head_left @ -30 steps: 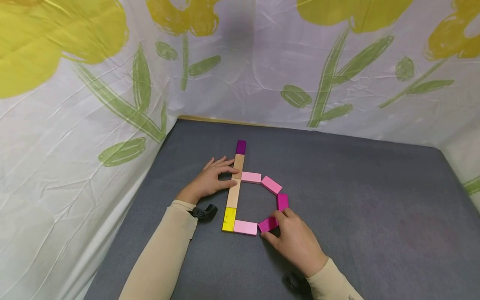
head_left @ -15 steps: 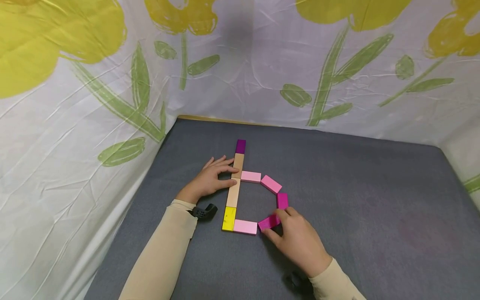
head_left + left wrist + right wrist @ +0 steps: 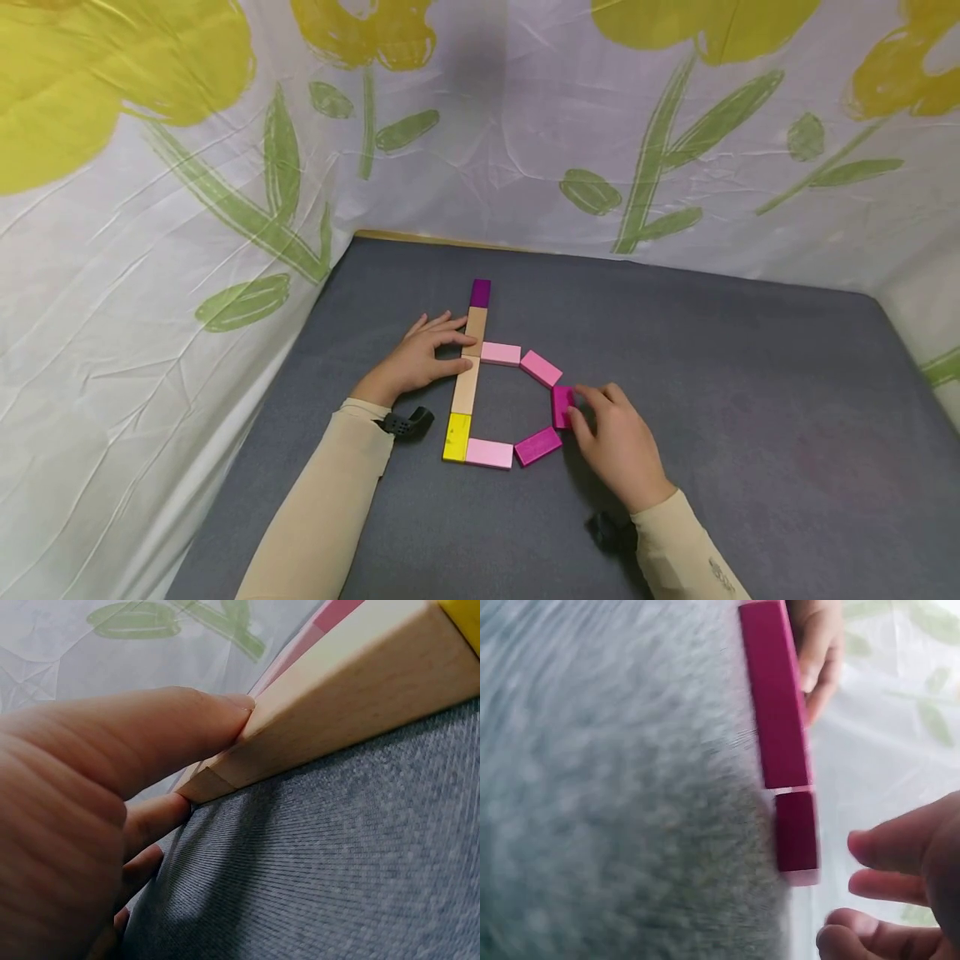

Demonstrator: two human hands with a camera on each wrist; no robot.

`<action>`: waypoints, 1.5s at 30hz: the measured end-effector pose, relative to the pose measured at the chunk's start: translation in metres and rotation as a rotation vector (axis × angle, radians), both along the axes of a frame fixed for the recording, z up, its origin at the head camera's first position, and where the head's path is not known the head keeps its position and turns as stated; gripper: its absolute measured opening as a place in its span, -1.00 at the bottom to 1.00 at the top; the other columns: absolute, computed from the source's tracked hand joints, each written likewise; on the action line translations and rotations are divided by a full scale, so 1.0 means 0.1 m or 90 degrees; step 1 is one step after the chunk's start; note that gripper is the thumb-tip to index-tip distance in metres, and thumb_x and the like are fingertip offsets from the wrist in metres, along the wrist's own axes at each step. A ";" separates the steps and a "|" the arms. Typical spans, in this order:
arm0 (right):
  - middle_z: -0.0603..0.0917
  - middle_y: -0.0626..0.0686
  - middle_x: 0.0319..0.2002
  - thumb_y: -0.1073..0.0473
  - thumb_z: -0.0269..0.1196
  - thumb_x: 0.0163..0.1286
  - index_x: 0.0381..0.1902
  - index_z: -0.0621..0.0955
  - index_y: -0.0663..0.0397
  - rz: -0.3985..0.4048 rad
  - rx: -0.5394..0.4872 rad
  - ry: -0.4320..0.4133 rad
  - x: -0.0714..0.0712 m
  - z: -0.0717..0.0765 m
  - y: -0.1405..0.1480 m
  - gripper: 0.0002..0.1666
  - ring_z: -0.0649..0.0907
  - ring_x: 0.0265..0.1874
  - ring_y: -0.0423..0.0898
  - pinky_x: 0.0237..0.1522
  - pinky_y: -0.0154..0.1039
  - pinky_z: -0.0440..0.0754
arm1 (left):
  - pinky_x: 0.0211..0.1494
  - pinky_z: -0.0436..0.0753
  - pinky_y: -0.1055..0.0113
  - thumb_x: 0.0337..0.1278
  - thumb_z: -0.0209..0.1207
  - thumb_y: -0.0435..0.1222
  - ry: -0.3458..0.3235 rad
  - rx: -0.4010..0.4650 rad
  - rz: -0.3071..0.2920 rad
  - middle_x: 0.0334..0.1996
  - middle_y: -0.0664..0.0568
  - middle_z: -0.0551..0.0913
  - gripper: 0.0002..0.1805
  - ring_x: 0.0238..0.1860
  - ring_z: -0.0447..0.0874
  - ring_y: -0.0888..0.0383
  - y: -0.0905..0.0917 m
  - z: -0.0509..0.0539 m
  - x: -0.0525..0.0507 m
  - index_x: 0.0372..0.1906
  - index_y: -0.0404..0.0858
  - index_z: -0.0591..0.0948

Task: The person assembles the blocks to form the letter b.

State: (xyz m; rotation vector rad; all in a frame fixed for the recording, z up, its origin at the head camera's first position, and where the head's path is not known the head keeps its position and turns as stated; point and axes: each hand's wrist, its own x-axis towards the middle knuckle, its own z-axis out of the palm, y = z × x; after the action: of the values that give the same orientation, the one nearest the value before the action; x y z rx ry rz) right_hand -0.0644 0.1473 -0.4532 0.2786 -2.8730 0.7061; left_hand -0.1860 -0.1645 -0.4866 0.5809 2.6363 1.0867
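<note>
Wooden blocks lie flat in an outline like a letter b. Its straight side has a purple block point(image 3: 481, 293), an upper plain block point(image 3: 476, 321), a lower plain block point(image 3: 465, 392) and a yellow block point(image 3: 456, 437). Pink blocks point(image 3: 500, 353) and two magenta blocks, one slanted point(image 3: 537, 447) and one on the right side point(image 3: 561, 407), form the curve. My left hand point(image 3: 416, 358) touches the plain blocks with thumb and fingertips, fingers extended. My right hand point(image 3: 618, 446) hovers at the right-side magenta block, thumb and fingers apart; the right wrist view shows a gap between fingertips and block.
A dark grey cloth-covered table point(image 3: 750, 417) carries the blocks. White curtain point(image 3: 480, 167) printed with yellow flowers hangs behind and along the left. Black wrist devices sit under both beige sleeves point(image 3: 322, 500).
My right hand has left the slanted magenta block and moved up and right to the other magenta block. The left hand has stayed in place.
</note>
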 end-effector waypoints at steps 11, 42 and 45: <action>0.62 0.02 -0.41 0.17 0.44 0.39 0.20 0.68 0.28 0.010 -0.044 -0.099 -0.10 -0.08 0.00 -0.52 0.51 -0.47 -0.13 -0.45 -0.27 0.52 | 0.72 -0.37 -0.05 0.32 0.38 -0.08 -0.003 0.003 0.002 0.60 -0.04 0.32 -0.48 0.70 -0.03 -0.07 -0.02 0.01 0.01 0.34 -0.09 0.68; 0.66 0.05 -0.37 0.14 0.42 0.43 0.21 0.66 0.29 0.015 -0.041 -0.112 -0.09 -0.06 -0.03 -0.52 0.53 -0.46 -0.14 -0.43 -0.28 0.56 | 0.72 -0.40 -0.05 0.32 0.37 -0.05 -0.012 0.004 0.004 0.62 -0.01 0.30 -0.47 0.71 -0.05 -0.06 -0.04 0.00 0.01 0.35 -0.06 0.67; 0.67 0.06 -0.33 0.11 0.42 0.43 0.25 0.66 0.27 -0.001 -0.035 -0.105 -0.10 0.00 0.01 -0.47 0.53 -0.47 -0.14 -0.44 -0.26 0.56 | 0.72 -0.39 -0.06 0.32 0.37 -0.05 -0.010 0.005 -0.003 0.61 -0.02 0.31 -0.47 0.71 -0.05 -0.07 -0.02 -0.01 -0.01 0.35 -0.07 0.67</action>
State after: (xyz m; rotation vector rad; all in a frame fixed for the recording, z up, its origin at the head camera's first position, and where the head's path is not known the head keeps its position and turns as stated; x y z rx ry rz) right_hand -0.0744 0.1481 -0.4530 0.2210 -3.0017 0.8441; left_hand -0.1865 -0.1665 -0.4873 0.5773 2.6169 1.0971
